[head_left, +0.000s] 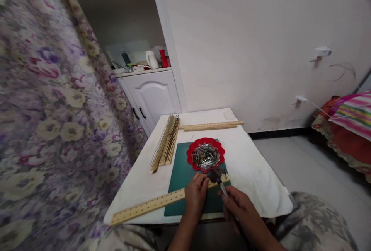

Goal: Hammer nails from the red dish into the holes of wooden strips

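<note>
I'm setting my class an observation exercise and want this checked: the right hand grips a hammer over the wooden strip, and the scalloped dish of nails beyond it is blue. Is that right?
Not quite: the scalloped dish of nails is red, not blue, as the head view shows. The right hand does grip a hammer over the wooden strip.

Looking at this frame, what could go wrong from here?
The hammer in the right hand has its head right beside the left hand, so a stray blow might catch the fingers. The red scalloped bowl of nails sits close by and could be knocked. The drilled wooden strip extends beyond the green mat, so it may rock.
</note>
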{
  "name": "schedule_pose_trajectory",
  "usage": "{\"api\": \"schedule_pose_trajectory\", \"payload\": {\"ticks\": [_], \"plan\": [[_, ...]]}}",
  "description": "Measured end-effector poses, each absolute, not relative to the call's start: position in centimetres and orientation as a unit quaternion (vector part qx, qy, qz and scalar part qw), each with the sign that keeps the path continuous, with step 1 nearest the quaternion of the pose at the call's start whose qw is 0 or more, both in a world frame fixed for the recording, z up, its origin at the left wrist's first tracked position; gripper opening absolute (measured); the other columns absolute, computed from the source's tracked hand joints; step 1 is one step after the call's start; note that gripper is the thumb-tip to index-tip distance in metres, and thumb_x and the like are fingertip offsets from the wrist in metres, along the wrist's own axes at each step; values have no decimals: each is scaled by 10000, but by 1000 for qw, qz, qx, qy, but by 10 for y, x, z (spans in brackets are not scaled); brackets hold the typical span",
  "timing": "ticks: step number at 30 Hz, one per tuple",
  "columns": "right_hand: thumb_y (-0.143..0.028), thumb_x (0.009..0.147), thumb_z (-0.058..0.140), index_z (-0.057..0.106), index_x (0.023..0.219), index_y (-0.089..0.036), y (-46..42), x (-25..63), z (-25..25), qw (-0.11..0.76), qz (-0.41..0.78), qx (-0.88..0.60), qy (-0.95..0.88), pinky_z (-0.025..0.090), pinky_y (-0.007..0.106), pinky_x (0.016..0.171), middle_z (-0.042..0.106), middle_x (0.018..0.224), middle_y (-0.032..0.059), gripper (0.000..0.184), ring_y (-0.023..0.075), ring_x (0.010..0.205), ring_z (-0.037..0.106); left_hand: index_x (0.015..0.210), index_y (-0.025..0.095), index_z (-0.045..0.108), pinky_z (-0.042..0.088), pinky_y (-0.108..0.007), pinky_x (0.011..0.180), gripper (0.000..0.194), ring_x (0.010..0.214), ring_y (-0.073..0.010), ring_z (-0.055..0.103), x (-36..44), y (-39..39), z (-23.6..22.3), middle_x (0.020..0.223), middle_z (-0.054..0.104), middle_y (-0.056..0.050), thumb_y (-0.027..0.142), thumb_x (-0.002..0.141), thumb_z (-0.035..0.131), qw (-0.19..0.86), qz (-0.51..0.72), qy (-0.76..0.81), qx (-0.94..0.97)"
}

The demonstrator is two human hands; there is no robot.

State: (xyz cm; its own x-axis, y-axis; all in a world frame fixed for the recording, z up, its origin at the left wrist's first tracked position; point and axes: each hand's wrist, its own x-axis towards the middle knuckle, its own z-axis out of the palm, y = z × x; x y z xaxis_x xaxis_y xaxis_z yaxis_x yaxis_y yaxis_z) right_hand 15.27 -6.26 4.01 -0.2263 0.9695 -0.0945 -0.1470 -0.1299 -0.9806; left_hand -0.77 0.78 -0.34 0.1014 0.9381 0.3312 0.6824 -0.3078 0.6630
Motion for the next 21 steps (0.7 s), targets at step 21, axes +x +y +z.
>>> {"api": "schedule_pose_trajectory", "payload": {"ticks": [21], "plan": [[-410,916,426,469,780,-209,-45,136,41,422,589,-449,-522,182,158,284,531,490,-96,246,39,260,366,677,185,568,362,-224,591,215,680,-139,561,-6,7,-7,734,592,-13,244,856,465,167,355,579,715]]}}
